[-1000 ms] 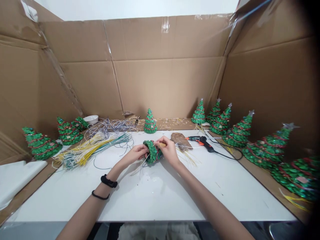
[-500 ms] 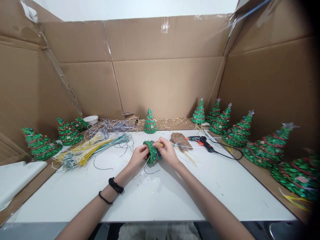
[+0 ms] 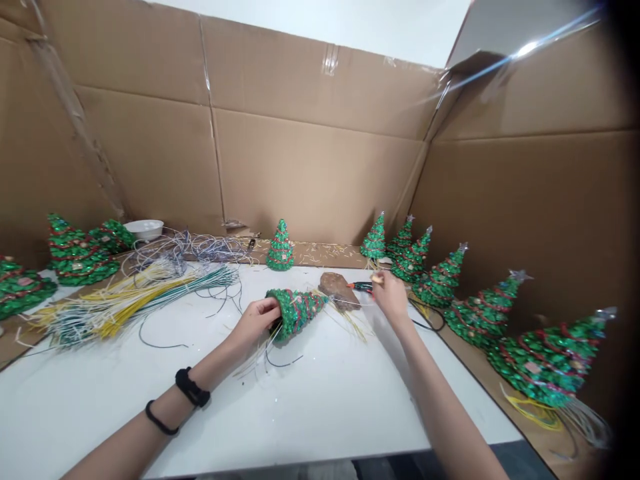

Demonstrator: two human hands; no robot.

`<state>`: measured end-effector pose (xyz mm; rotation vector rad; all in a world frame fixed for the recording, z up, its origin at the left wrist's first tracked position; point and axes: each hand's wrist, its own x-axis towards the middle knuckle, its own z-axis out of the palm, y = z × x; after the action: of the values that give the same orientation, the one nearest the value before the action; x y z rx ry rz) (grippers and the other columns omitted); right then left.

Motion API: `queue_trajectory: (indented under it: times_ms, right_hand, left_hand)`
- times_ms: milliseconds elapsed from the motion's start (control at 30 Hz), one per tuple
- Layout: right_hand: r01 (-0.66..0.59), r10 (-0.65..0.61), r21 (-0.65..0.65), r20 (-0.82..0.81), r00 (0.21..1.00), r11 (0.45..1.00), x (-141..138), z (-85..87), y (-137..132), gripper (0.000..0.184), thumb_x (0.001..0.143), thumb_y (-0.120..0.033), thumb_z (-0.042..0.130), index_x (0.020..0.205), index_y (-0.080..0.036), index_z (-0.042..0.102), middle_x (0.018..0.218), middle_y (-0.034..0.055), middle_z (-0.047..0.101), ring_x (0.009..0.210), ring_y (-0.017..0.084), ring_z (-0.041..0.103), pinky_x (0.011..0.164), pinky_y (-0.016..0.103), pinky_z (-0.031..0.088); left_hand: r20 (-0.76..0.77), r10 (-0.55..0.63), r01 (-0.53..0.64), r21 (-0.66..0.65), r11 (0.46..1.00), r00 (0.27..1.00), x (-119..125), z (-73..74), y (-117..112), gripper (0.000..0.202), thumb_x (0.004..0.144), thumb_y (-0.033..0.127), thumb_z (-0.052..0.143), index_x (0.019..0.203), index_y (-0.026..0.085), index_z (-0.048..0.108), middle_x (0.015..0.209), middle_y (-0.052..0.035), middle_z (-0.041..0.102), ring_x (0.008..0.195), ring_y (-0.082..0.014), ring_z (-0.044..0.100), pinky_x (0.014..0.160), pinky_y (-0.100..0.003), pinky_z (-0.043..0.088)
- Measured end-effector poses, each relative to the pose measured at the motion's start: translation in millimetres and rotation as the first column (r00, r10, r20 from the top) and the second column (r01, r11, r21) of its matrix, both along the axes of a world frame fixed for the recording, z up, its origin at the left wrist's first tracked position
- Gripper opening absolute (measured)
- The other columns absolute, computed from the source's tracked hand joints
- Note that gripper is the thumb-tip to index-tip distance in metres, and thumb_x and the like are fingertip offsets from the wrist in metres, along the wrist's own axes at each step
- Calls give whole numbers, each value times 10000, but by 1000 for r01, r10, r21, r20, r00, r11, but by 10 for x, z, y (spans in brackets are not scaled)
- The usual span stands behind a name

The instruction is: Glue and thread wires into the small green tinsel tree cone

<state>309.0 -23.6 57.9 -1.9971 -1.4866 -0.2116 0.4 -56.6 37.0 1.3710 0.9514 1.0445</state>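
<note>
My left hand (image 3: 263, 317) grips the wide open base of a small green Christmas tree (image 3: 300, 313), its fingers partly inside. The tree lies on its side above the white table, tip to the right, wrapped in red garland. Thin wires (image 3: 267, 350) trail from its base. My right hand (image 3: 393, 297), to the right of the tip, is closed around a small tool with a tan handle (image 3: 378, 280); the rest of that tool is hidden. A thin white strand (image 3: 350, 304) runs from the tip toward this hand. Behind the hand lies a glue gun (image 3: 363, 287), partly covered.
A brown slab (image 3: 337, 288) lies beyond the tree. Bundles of yellow, green and white wires (image 3: 135, 300) spread on the left, near a white bowl (image 3: 145, 230). Finished-looking trees (image 3: 440, 277) line the right side; another tree (image 3: 281, 247) stands at the back. Cardboard walls (image 3: 320, 153) enclose the table.
My right hand has moved away from the tree to the right, still holding the tan-handled tool. The tree has turned from base-forward to lying sideways in my left hand. The view has shifted right and tilted.
</note>
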Motion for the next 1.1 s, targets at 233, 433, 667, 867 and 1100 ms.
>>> queue_trajectory:
  times_ms: [233, 433, 667, 867, 1100]
  right_hand:
    - [287, -240, -284, 190, 952, 915, 177, -262, 12, 617, 755, -529, 579, 1110, -25, 553, 1107, 239, 579, 1101, 362, 472, 844, 398, 355]
    - [276, -228, -358, 171, 959, 892, 194, -299, 44, 619, 713, -548, 607, 1082, -51, 606, 1076, 221, 600, 1105, 363, 482, 809, 389, 393]
    - [245, -244, -251, 35, 969, 936, 238, -236, 26, 416, 764, -412, 540, 962, -72, 674, 909, 208, 665, 960, 330, 577, 729, 350, 416]
    - [-46, 100, 297, -168, 981, 954, 84, -101, 22, 414, 783, -457, 500, 949, -111, 655, 863, 138, 678, 812, 255, 585, 736, 342, 424]
    - [-412, 493, 384, -140, 859, 826, -465, -89, 57, 457, 790, -544, 517, 1035, -173, 620, 953, 96, 651, 911, 247, 520, 841, 393, 402]
  left_hand:
    - [-21, 25, -25, -2, 1000, 999, -17, 5, 3, 282, 645, 427, 639, 644, 148, 597, 564, 34, 485, 505, -74, 319, 493, -220, 223]
    - [-8, 19, -19, -1, 1000, 1000, -13, -12, 20, 259, 657, 399, 638, 688, 144, 607, 599, 23, 531, 497, -70, 337, 484, -217, 226]
    - [16, 37, -36, -43, 998, 999, -29, -59, 86, 220, 664, 361, 631, 684, 146, 587, 512, 61, 426, 463, -61, 294, 473, -216, 196]
    - [85, 31, -25, -67, 997, 996, -4, -65, 56, 240, 681, 382, 622, 651, 153, 557, 555, 50, 468, 474, -63, 322, 480, -217, 196]
    - [201, 25, -1, -119, 993, 979, 36, -50, 27, 289, 647, 417, 687, 695, 145, 599, 584, 41, 500, 530, -80, 407, 527, -213, 268]
